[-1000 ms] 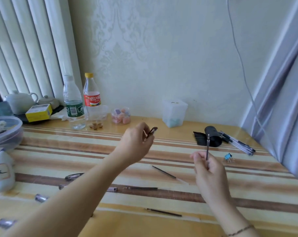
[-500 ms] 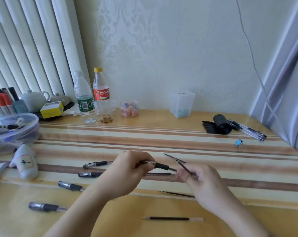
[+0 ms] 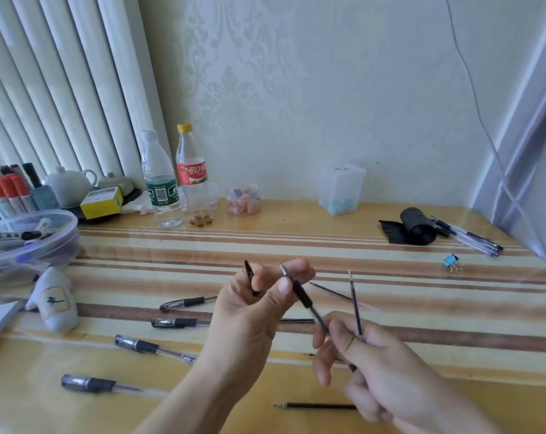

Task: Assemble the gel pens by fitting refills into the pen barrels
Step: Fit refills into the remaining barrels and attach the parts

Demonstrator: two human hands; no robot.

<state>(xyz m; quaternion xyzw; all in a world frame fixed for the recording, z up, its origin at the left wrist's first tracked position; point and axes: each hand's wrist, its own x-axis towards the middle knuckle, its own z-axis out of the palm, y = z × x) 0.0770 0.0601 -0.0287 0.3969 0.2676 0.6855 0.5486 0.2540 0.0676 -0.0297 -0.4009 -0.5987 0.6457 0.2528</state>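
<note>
Both hands hold pen parts above the striped table [image 3: 421, 296].

We see the left hand [image 3: 252, 311] pinching a pen barrel [image 3: 303, 297] between thumb and forefinger, its long axis slanting down-right toward the right hand [image 3: 368, 361], and a black cap [image 3: 250, 277] tucked behind. The right fingers [image 3: 346, 339] pinch a refill [image 3: 355, 303], near upright, tip up. Assembled pens [image 3: 159, 347] lie left.

Likely home: teapot [image 3: 67, 184], wallpaper [image 3: 296, 89].

Pens [image 3: 184, 302] left of refills [image 3: 315, 405]
</note>
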